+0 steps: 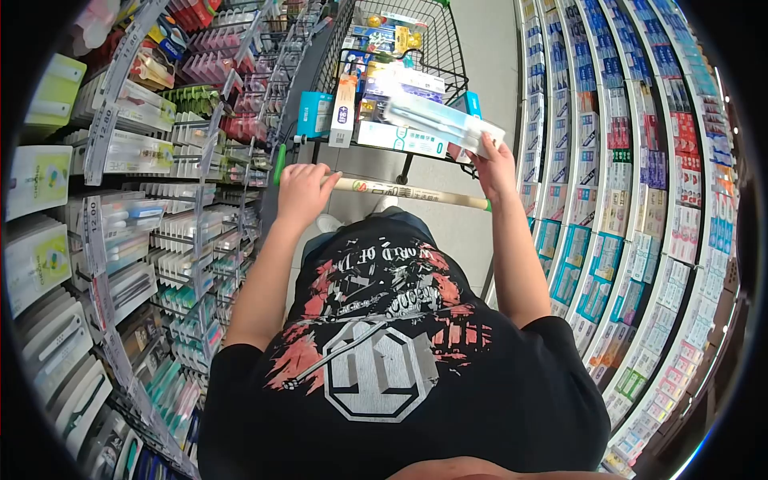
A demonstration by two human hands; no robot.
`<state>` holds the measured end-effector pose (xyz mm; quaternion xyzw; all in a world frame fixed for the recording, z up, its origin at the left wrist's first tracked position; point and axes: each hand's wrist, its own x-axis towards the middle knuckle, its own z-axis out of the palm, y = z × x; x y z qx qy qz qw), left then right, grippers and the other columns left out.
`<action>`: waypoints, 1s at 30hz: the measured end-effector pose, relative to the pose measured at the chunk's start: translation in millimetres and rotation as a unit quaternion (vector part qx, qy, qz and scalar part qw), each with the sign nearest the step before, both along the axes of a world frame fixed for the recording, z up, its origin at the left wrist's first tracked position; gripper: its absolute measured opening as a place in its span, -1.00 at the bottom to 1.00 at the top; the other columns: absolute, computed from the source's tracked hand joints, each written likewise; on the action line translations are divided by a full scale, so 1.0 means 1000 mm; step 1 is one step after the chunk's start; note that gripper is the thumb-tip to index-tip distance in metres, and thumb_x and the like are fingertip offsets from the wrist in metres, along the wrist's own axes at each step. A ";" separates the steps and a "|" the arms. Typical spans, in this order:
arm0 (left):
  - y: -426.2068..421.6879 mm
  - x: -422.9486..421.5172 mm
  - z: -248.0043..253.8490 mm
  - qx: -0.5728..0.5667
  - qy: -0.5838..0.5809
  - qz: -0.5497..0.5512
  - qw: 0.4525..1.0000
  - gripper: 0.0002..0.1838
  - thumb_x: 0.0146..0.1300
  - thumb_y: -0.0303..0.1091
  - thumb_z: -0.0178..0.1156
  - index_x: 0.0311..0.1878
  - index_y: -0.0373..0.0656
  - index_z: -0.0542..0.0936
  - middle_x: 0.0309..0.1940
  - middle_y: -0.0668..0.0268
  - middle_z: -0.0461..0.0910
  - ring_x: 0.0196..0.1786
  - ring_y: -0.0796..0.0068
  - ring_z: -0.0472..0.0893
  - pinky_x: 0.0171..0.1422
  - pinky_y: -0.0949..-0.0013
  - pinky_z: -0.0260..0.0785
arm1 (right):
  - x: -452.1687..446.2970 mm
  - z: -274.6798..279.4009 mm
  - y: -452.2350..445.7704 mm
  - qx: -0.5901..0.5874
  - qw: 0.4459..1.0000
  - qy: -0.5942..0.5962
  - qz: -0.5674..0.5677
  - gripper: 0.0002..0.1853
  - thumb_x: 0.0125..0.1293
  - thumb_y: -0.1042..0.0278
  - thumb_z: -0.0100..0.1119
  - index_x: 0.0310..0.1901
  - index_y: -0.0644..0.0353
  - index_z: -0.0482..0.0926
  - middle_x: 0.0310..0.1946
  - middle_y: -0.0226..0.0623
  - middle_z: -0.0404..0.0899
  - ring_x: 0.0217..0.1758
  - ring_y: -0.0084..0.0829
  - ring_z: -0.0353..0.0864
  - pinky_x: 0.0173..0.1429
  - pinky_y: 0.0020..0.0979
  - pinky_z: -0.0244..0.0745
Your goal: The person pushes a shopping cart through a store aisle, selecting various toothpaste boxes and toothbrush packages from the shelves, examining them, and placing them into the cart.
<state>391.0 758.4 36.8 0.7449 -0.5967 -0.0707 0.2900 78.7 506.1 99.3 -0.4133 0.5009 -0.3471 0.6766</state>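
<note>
My left hand (306,194) is closed round the left end of the shopping cart's pale handle (400,190). Pinched in my right hand (494,166) is a long, clear plastic package (440,120) with slim pale contents. It looks like a toothbrush pack, though glare hides part of it. The package is tilted over the near end of the black wire cart (462,60). Beneath and around it stand a white box (400,138), an orange-and-white box (344,112) and a blue box (314,116).
More packaged goods (384,38) lie deeper in the cart. On the left, racks with hanging packs (144,152) and price strips (94,232) stand close by. Long shelves of small boxes (592,200) run along the right. Grey floor tiles (488,32) show between.
</note>
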 end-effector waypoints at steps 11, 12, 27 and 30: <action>-0.040 -0.001 0.002 0.320 -0.061 0.057 0.944 -0.36 0.46 0.17 0.08 -0.43 -0.20 0.81 -0.44 -0.03 0.76 -0.34 -0.08 0.76 -0.09 -0.07 0.55 | 0.043 -0.046 -0.038 -0.006 0.998 0.045 0.050 -0.76 0.63 0.34 0.19 0.15 0.32 0.59 -0.08 -0.26 0.74 -0.15 -0.49 0.72 -0.16 -0.38 0.66; -0.043 0.001 0.002 0.340 -0.048 0.056 0.937 -0.36 0.44 0.18 0.08 -0.40 -0.21 0.81 -0.41 -0.04 0.77 -0.29 -0.10 0.78 -0.06 -0.08 0.57 | 0.046 -0.041 -0.037 0.009 0.999 0.015 0.041 -0.76 0.63 0.35 0.19 0.15 0.33 0.60 -0.10 -0.27 0.73 -0.18 -0.50 0.70 -0.21 -0.40 0.63; -0.060 0.004 0.013 0.390 0.008 0.054 0.919 -0.49 0.35 0.12 0.08 -0.27 -0.08 0.84 -0.24 -0.02 0.79 -0.10 -0.10 0.77 0.07 -0.09 0.61 | 0.058 -0.087 -0.106 -0.040 0.961 0.241 0.128 -0.55 0.50 0.37 0.36 0.32 0.32 0.51 0.07 -0.13 0.70 0.06 -0.32 0.74 0.10 -0.23 0.69; -0.063 0.004 0.013 0.387 0.004 0.065 0.920 -0.50 0.35 0.11 0.08 -0.27 -0.08 0.84 -0.25 -0.02 0.79 -0.10 -0.11 0.77 0.07 -0.09 0.61 | 0.060 -0.087 -0.110 -0.003 0.981 0.151 0.121 -0.57 0.51 0.39 0.35 0.31 0.30 0.51 0.05 -0.14 0.70 0.05 -0.34 0.73 0.11 -0.27 0.68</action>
